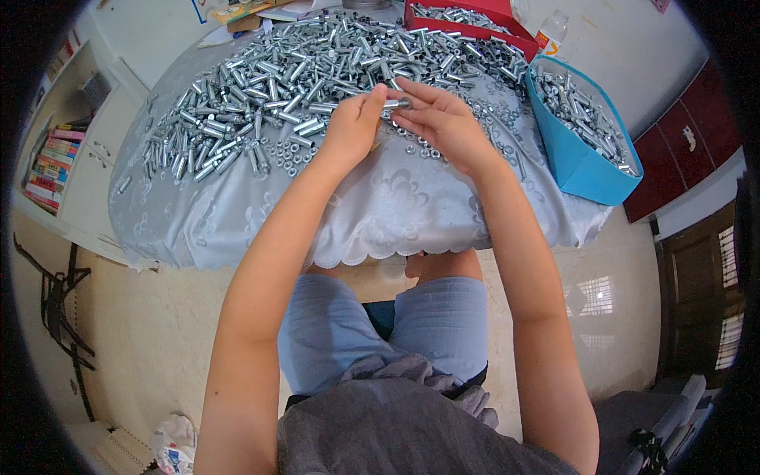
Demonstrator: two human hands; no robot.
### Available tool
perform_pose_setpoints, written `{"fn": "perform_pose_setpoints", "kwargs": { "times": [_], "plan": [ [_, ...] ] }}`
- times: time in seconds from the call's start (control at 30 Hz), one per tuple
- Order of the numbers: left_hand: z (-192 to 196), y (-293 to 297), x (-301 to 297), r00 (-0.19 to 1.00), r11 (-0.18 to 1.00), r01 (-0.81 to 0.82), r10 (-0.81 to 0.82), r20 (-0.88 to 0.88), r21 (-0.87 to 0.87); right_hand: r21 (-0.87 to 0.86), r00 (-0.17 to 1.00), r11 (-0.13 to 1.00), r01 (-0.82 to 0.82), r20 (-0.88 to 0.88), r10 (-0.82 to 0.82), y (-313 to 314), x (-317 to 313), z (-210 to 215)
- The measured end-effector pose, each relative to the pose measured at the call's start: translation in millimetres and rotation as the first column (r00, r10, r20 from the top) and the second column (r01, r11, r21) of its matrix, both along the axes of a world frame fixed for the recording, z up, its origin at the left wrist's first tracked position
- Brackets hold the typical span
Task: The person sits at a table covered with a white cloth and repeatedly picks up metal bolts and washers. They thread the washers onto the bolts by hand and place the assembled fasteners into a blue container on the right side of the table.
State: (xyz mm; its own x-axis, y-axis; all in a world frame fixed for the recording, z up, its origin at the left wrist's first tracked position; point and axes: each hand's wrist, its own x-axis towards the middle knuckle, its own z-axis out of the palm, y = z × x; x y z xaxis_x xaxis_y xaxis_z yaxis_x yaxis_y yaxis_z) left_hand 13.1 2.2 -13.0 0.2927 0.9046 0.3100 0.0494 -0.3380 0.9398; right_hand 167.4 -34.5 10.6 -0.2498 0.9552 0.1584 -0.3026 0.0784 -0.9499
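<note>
Above the near part of the table, my left hand (354, 131) pinches a silver sleeve anchor bolt (393, 104) between thumb and fingers. The bolt lies roughly level, its tip pointing right. My right hand (446, 129) closes its thumb and fingers around that right end, where a nut (405, 103) seems to sit. Beyond both hands spreads a large pile of similar anchor bolts (277, 83). Loose hex nuts (290, 154) lie in front of the pile, and more are scattered (492, 119) to the right of my right hand.
A silvery patterned cloth (380, 210) covers the table. At the right edge stands a blue bin (586, 162) filled with bolts; behind it are a red box (514, 39) of metal parts and a plastic bottle (552, 33). Papers (277, 12) lie at the back.
</note>
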Motion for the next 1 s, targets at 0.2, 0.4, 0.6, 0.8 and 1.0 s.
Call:
{"fn": "perform_pose_setpoints", "kwargs": {
  "times": [0.2,0.4,0.6,0.8,1.0],
  "plan": [
    [-3,3,-1,1.0,0.999,-0.018,0.017,-0.012,-0.037,0.288,0.96,0.955,0.066,0.243,-0.14,0,-5,-7],
    [0,1,-1,0.999,0.988,0.026,-0.022,0.025,-0.152,0.403,0.905,0.914,0.057,0.365,-0.217,0,-5,-6],
    [19,-13,2,0.955,0.885,0.165,-0.033,0.295,-0.435,0.486,0.943,0.872,0.059,0.261,-0.209,-1,-10,-2],
    [20,-12,-1,0.857,0.654,0.443,-0.108,0.504,-0.613,0.427,0.981,0.904,0.012,0.172,-0.094,-10,-11,9],
    [22,-8,-6,0.712,0.506,0.662,-0.196,0.674,-0.553,0.436,0.992,0.897,0.073,0.063,-0.111,-8,-9,7]
  ]
}}
